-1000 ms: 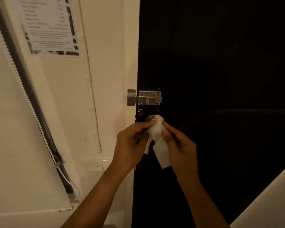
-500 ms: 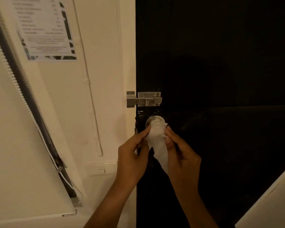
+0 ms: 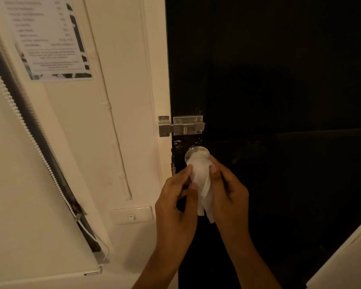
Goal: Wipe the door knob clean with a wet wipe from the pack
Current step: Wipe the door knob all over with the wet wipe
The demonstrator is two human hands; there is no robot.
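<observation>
Meanwhile both hands [image 3: 202,197] pinch wipe [image 3: 200,176] over knob [image 3: 194,153], under latch [image 3: 181,126].

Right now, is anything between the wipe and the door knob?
Nothing visible. The wet wipe, pinched by the left hand and right hand, already lies on the lower part of the door knob.

The black door [image 3: 279,80] carries a round metal knob [image 3: 196,152] with a white wipe [image 3: 201,176] draped over it; a steel bolt [image 3: 181,126] sits just above.
</observation>
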